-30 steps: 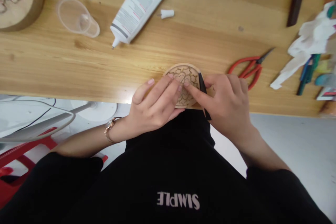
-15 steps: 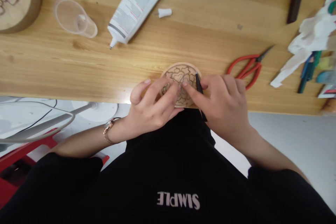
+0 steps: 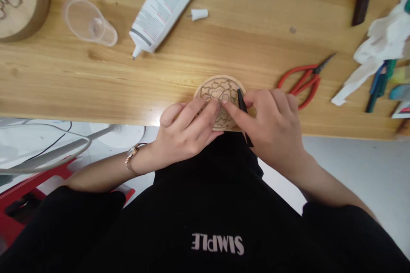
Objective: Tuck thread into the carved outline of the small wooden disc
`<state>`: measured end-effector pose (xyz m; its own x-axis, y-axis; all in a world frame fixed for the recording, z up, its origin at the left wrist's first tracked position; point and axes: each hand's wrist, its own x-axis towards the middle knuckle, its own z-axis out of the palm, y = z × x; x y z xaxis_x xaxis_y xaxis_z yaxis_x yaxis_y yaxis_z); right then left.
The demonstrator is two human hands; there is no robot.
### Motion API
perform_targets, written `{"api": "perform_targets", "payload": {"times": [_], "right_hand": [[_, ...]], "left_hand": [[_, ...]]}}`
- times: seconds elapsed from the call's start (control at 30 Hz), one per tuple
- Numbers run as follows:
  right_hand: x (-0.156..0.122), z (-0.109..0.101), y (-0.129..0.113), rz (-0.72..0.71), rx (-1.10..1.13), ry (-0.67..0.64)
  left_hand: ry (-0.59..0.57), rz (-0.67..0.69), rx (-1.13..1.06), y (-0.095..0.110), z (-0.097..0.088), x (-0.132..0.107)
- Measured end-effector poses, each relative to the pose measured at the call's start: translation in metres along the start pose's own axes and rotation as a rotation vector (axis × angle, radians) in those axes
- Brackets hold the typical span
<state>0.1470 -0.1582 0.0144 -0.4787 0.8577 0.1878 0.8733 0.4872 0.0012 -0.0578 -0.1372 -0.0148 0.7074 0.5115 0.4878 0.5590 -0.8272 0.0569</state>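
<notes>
A round wooden disc [image 3: 237,82] with a raised rim lies at the table's front edge. Thin metal outlines of hearts and stars cover its face. My left hand [image 3: 188,130] grips the disc from the left, its fingertips on the pattern and its thumb along the near rim. Black tweezers [image 3: 242,103] slant over the disc's right side, held in my right hand [image 3: 272,123]. One extended digit of that hand presses on the pattern close to my left fingertips. My fingers hide the disc's lower left part.
A white glue tube [image 3: 163,10] lies farther back, beside its white cap [image 3: 199,14]. Clear plastic cups [image 3: 89,23] and a thick wooden round [image 3: 24,4] are at left. Red-handled pliers [image 3: 301,81], crumpled tissue [image 3: 381,42] and pens [image 3: 378,87] lie at right.
The outer fingers of my left hand have curled in and its fingertips have shifted slightly on the disc. My right hand keeps its place with the tweezers.
</notes>
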Motion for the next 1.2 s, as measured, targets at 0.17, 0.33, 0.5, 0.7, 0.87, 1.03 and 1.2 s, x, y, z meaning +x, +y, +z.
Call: {"api": "perform_targets", "payload": {"times": [0.17, 0.33, 0.5, 0.7, 0.87, 1.03, 1.2], "right_hand": [[0.005, -0.002, -0.001, -0.027, -0.064, 0.024], [0.006, 0.002, 0.001, 0.005, 0.035, 0.056], [0.003, -0.002, 0.003, 0.209, 0.334, 0.133], [0.002, -0.009, -0.005, 0.326, 0.563, 0.161], [0.005, -0.003, -0.006, 0.233, 0.573, 0.159], [0.007, -0.002, -0.002, 0.241, 0.628, 0.154], [0.008, -0.003, 0.005, 0.249, 0.665, 0.105]], "left_hand": [[-0.028, 0.021, 0.003, -0.001, -0.001, 0.001], [-0.017, 0.015, 0.004, -0.001, -0.002, 0.001], [-0.023, 0.004, 0.017, -0.001, -0.003, 0.002], [-0.028, -0.019, 0.013, 0.0, -0.002, 0.0], [-0.019, -0.015, 0.026, 0.0, -0.002, 0.0], [-0.014, -0.02, 0.038, 0.0, -0.002, 0.002], [-0.016, -0.028, 0.016, -0.001, -0.001, 0.002]]}}
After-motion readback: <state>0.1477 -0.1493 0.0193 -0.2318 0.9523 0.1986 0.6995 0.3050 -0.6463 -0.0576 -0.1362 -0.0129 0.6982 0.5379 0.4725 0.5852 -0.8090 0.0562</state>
